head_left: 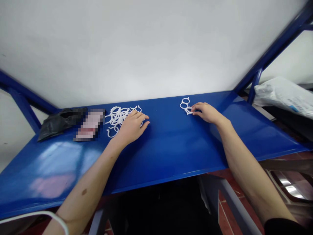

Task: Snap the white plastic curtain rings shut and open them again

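Note:
On the blue shelf, a loose pile of white plastic rings lies left of centre. Some of these rings have a gap with small knobbed ends. My left hand rests palm down over the right side of the pile, its fingers stretched and partly apart, and it covers some rings. Farther right, my right hand pinches a white ring between thumb and fingers at the surface. Two more white rings lie against it in a small cluster.
A black plastic bag and a blurred-out flat rectangular item lie left of the pile. Blue frame bars rise at both ends, with a white wall behind. A white plastic package sits beyond the right end. A white cable crosses at lower left.

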`<action>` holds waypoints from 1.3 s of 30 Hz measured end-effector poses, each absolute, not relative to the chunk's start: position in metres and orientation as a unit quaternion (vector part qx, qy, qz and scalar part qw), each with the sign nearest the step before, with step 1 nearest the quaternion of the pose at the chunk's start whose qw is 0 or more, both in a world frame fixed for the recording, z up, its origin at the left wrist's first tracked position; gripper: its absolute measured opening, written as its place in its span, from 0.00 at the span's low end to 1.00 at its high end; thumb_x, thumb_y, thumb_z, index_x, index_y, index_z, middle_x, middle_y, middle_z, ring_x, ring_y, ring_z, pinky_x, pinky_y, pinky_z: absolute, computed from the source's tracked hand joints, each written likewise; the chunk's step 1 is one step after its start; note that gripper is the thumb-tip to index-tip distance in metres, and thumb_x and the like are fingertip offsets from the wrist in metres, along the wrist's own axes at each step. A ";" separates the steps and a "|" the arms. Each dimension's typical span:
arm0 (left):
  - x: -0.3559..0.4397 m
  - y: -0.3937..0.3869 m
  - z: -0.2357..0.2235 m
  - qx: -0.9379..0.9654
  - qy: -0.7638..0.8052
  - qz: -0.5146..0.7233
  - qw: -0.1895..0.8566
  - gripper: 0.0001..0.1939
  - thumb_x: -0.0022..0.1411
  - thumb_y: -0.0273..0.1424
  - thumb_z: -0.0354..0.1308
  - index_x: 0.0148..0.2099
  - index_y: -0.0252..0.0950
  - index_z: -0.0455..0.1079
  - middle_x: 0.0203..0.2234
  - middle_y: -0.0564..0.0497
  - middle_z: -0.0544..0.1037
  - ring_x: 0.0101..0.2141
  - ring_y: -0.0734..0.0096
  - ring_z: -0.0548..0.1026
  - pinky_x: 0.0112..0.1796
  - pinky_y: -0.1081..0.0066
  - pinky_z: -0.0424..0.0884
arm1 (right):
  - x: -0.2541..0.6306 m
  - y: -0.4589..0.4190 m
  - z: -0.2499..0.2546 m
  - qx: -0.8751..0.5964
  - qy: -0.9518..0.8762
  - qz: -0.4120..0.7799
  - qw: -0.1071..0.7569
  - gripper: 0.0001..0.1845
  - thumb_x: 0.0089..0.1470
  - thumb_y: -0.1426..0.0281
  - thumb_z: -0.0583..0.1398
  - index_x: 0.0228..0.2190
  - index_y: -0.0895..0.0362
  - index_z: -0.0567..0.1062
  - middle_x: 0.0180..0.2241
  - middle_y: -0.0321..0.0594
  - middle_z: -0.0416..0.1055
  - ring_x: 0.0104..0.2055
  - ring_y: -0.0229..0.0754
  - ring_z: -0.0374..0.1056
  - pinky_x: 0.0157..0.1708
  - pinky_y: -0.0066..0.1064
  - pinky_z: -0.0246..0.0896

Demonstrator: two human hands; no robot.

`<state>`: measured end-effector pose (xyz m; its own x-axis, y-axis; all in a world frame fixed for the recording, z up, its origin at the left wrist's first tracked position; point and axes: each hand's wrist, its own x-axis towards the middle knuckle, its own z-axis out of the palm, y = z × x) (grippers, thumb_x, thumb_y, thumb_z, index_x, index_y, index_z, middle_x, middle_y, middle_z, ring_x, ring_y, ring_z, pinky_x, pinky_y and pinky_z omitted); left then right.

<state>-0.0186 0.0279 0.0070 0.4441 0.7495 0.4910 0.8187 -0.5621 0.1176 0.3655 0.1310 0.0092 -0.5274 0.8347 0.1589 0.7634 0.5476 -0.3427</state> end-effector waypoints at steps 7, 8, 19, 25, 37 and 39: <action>-0.009 0.023 0.011 -0.853 -0.446 -0.262 0.061 0.10 0.71 0.31 0.53 0.47 0.36 0.74 0.41 0.45 0.81 0.44 0.59 0.74 0.49 0.56 0.71 | 0.306 0.098 0.012 -0.412 -0.840 0.199 0.293 0.08 0.59 0.65 0.61 0.35 0.56 0.78 0.45 0.46 0.73 0.46 0.47 0.70 0.51 0.43 0.64; -0.006 0.021 0.013 -0.854 -0.435 -0.277 0.066 0.09 0.71 0.30 0.53 0.48 0.37 0.74 0.41 0.46 0.81 0.45 0.60 0.75 0.50 0.56 0.71 | 0.295 0.091 0.013 -0.411 -0.819 0.260 0.303 0.10 0.60 0.63 0.60 0.35 0.55 0.77 0.39 0.43 0.75 0.40 0.44 0.70 0.46 0.42 0.65; 0.022 0.000 0.019 -0.883 -0.305 -0.271 0.230 0.04 0.70 0.30 0.57 0.47 0.40 0.71 0.44 0.51 0.81 0.42 0.65 0.75 0.43 0.64 0.69 | 0.250 0.049 0.018 -0.238 -0.566 0.721 0.321 0.13 0.56 0.60 0.68 0.33 0.57 0.77 0.33 0.37 0.74 0.33 0.35 0.66 0.40 0.31 0.65; 0.027 0.000 0.015 -0.873 -0.335 -0.273 0.225 0.06 0.71 0.27 0.55 0.40 0.40 0.72 0.40 0.52 0.82 0.37 0.68 0.76 0.39 0.65 0.68 | 0.244 0.047 0.011 -0.231 -0.521 0.756 0.322 0.09 0.58 0.64 0.67 0.34 0.57 0.77 0.33 0.36 0.75 0.35 0.35 0.70 0.42 0.31 0.68; 0.036 -0.003 0.012 -0.846 -0.300 -0.358 0.258 0.04 0.68 0.26 0.60 0.45 0.35 0.71 0.40 0.49 0.84 0.37 0.68 0.80 0.39 0.66 0.75 | 0.243 0.052 -0.003 -0.210 -0.525 0.749 0.346 0.14 0.48 0.60 0.73 0.33 0.55 0.82 0.29 0.33 0.75 0.31 0.30 0.66 0.32 0.23 0.61; 0.035 -0.002 0.010 -0.844 -0.289 -0.367 0.264 0.06 0.67 0.25 0.61 0.46 0.34 0.71 0.41 0.48 0.83 0.38 0.66 0.81 0.41 0.65 0.77 | 0.242 0.052 -0.005 -0.209 -0.509 0.761 0.344 0.14 0.48 0.61 0.74 0.33 0.55 0.82 0.28 0.32 0.75 0.29 0.30 0.65 0.31 0.24 0.60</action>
